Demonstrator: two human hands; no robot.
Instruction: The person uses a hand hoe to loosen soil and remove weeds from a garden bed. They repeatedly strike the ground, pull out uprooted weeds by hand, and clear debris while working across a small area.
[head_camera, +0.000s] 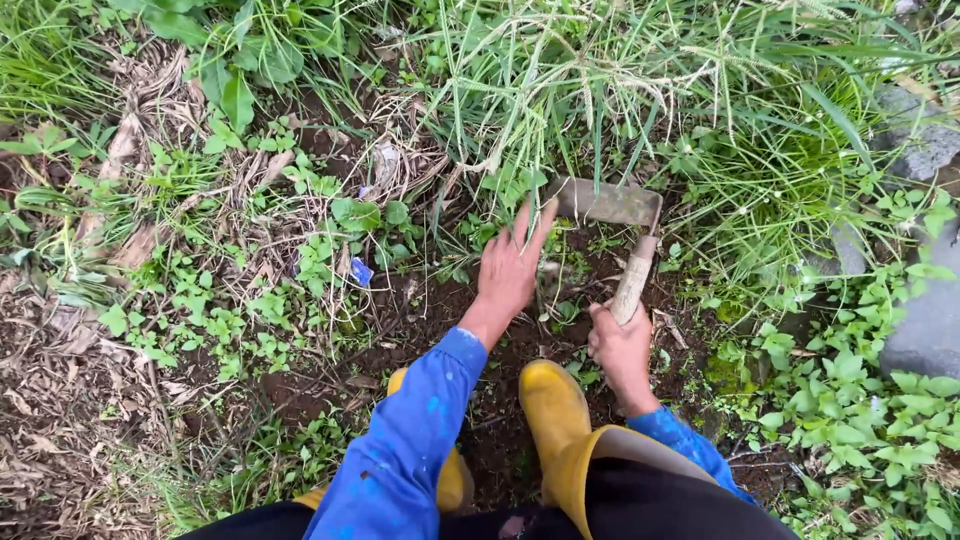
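Wooden and pale, the short handle of the rusty flat-bladed hand hoe (622, 232) sits in the right hand (620, 345), its grip closed tight, while the left hand (508, 270), fingers spread open, presses weeds beside the stiff, likely heavy blade over dark bare soil (420, 320)

The right hand (620, 345) grips the wooden handle of a small hoe (620, 215) (its flat metal blade lies against the grass (600, 90)). The left hand (510, 265) reaches into the weeds, fingers spread. Yellow boots (555, 410) stand on dark soil (420, 320).
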